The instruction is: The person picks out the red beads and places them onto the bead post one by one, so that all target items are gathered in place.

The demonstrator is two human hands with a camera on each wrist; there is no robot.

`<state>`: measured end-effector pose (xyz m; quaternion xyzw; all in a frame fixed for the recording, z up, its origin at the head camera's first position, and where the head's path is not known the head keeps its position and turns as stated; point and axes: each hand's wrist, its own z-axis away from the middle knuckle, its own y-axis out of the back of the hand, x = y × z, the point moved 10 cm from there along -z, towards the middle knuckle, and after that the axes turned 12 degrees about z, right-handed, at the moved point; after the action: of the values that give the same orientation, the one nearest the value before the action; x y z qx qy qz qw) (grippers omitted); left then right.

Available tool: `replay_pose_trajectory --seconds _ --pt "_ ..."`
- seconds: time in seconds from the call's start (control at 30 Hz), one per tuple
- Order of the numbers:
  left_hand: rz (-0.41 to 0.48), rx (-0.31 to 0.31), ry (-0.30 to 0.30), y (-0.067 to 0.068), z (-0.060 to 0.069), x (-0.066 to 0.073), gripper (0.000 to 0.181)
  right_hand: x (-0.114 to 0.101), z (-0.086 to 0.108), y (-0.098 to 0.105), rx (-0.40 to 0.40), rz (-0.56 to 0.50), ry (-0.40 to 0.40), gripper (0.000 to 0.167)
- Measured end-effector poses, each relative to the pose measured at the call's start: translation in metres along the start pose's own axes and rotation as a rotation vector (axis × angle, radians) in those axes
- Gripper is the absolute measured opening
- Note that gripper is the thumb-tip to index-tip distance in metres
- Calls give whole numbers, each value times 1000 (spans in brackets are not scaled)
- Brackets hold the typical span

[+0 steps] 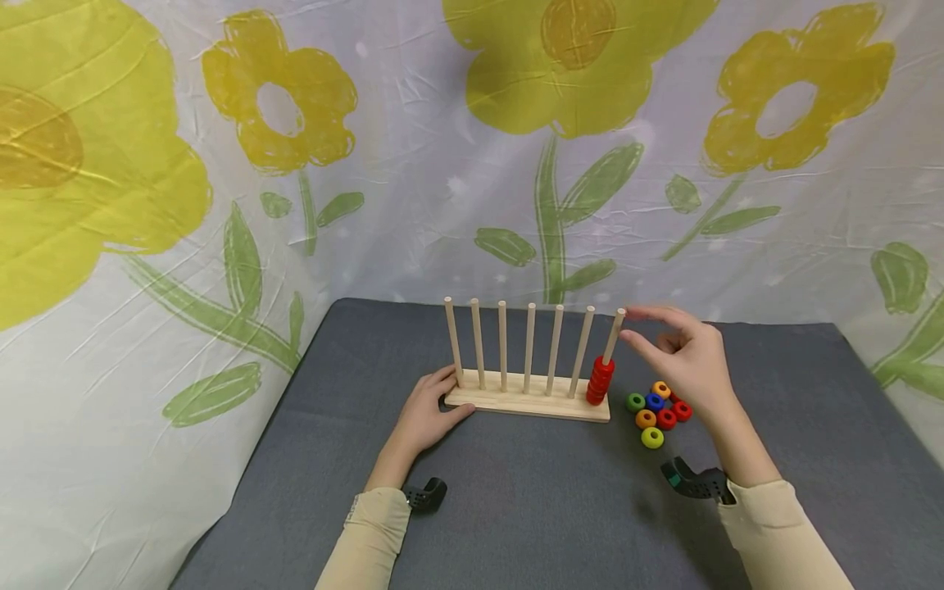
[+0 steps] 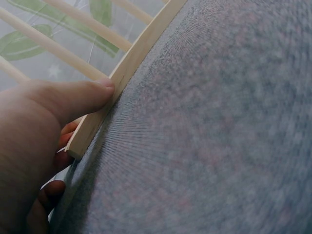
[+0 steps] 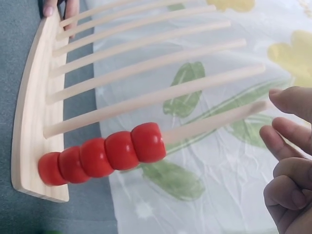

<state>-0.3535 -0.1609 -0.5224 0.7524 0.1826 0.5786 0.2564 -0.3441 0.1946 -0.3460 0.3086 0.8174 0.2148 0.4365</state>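
A wooden peg rack (image 1: 527, 402) stands on the table with a row of upright pegs. On its rightmost peg sits a stack of several red beads (image 3: 100, 155), the top of that peg bare. My left hand (image 1: 428, 414) grips the rack's left end, thumb (image 2: 92, 97) along the front edge and the other fingers behind it. Around the tip of the rightmost peg, my right hand (image 1: 687, 360) has thumb and index finger apart. Nothing is between those fingers except the peg tip in the head view; in the right wrist view they appear just off it.
Right of the rack lies a loose cluster of beads: green (image 1: 635, 402), blue (image 1: 654, 401), yellow (image 1: 652, 437), orange (image 1: 646, 419) and red (image 1: 682, 410). Dark grey cloth (image 1: 516, 500) covers the table. A flower-printed curtain (image 1: 413, 205) hangs behind and at the sides.
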Motion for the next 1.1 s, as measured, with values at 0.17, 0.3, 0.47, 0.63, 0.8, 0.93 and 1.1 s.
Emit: replay_pose_trajectory --seconds 0.17,0.3,0.47,0.63,0.8,0.93,1.1 --pt "-2 1 -1 0 1 1 69 4 5 -1 -3 -1 4 34" --pt "-1 -1 0 0 1 1 69 7 8 0 -6 1 -4 32" --pt "-1 -3 8 0 1 0 70 15 13 -1 -15 11 -26 33" --pt "-1 -2 9 0 1 0 70 25 21 -5 -33 38 -64 33" --pt "0 -1 6 0 1 0 70 32 28 -8 -37 50 -85 31" --pt "5 1 5 0 1 0 70 38 31 -9 -37 41 -93 32" --pt "3 2 7 1 1 0 70 43 35 -7 -30 31 -105 32"
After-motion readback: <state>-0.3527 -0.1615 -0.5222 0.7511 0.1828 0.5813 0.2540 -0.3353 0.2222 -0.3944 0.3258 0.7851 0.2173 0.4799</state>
